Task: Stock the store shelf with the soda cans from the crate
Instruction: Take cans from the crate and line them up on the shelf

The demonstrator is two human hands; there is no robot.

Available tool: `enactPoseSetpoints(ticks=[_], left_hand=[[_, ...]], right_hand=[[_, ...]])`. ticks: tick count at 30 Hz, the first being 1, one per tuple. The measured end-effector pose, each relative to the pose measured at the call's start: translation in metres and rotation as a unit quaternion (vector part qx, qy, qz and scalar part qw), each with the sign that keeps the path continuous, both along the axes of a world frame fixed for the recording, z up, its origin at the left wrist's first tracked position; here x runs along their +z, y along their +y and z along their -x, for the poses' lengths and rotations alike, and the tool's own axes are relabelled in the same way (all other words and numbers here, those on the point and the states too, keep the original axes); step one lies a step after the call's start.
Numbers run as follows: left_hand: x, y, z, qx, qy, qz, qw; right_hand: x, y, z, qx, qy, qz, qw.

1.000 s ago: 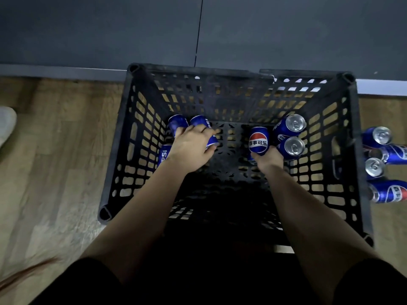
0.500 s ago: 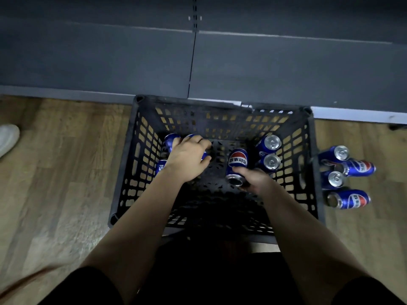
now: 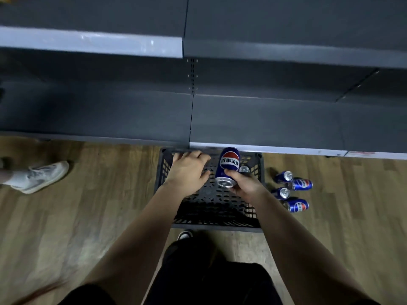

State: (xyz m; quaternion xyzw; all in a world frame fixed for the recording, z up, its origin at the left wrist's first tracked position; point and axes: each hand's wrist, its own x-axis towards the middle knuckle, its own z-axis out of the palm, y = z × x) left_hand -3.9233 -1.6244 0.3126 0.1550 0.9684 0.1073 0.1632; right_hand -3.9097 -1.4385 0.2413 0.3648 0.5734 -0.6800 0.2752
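The black plastic crate (image 3: 220,216) sits on the wood floor (image 3: 99,216), its far side tucked against the white front edge of the bottom shelf (image 3: 264,119), which is dark and bare. Just right of the crate, four Pepsi cans are on the floor: two upright (image 3: 284,176) (image 3: 282,193) and two on their sides (image 3: 302,184) (image 3: 297,205). Well to the left of the crate is someone else's white sneaker (image 3: 40,176); just behind the crate's near wall the toe of the person's own shoe (image 3: 185,235) peeks out.

The right hand (image 3: 244,183) is wrapped around a blue Pepsi can (image 3: 229,165), tilted with its silver end toward us, above the crate's far right part. Beside it, down in the crate, the top of another can (image 3: 244,169) shows. The left hand (image 3: 189,172) hovers over the crate's far left part, knuckles up and fingers curled down; I cannot tell whether it holds anything.

Compared with half a second ago, the gripped can has risen from low inside the crate to about rim level. The left hand has lifted too, and the cans seen under it then are now hidden.
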Motion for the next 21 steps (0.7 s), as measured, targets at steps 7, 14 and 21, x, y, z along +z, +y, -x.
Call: enactPoseSetpoints(ticks=[7,14,21], left_hand=[[0.131,-0.001,0.000,-0.023,0.023,-0.009,0.999],[0.216,0.022,0.016,-0.062,0.066,-0.013,0.996],[0.263,0.085,0.023,-0.088,0.092,-0.026,0.992]], right_hand=[[0.143,0.009,-0.006,0.007,0.050,0.021,0.998],[0.227,0.031,-0.013,-0.037,0.115,0.044,0.992],[0.273,0.089,-0.022,-0.073,0.165,0.006,0.984]])
